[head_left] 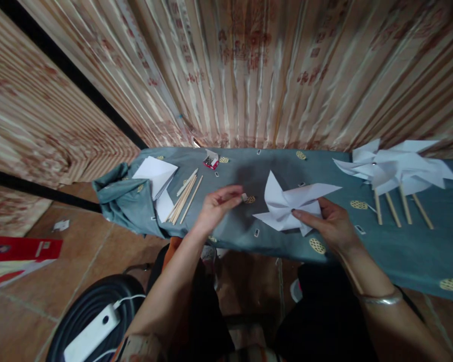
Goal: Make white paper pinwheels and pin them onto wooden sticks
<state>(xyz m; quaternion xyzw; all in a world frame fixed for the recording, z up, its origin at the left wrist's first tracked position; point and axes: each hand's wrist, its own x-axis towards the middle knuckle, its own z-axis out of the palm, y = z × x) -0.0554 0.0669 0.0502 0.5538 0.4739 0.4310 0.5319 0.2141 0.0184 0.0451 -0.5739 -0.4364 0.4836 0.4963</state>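
Observation:
Over the right part of the cloth, my right hand (pixel 334 223) grips a white paper pinwheel (pixel 285 208), its thumb pressed near the centre where the folded tips meet. No stick shows on this pinwheel. My left hand (pixel 221 203) is held apart from it, to the left, with thumb and forefinger pinched together. A small pale piece (pixel 244 197) shows at those fingertips, too small to identify. Nearest to my left hand lie several thin wooden sticks (pixel 184 198) and, behind it, an open red box of pins (pixel 211 160).
Folded white paper sheets (pixel 154 173) lie at the left end of the grey-green cloth (pixel 272 163). Several finished pinwheels on sticks (pixel 400 168) overlap at the right. A pleated curtain (pixel 226 75) hangs behind. On a black round stool (pixel 94 296) rests a white power bank (pixel 92 334).

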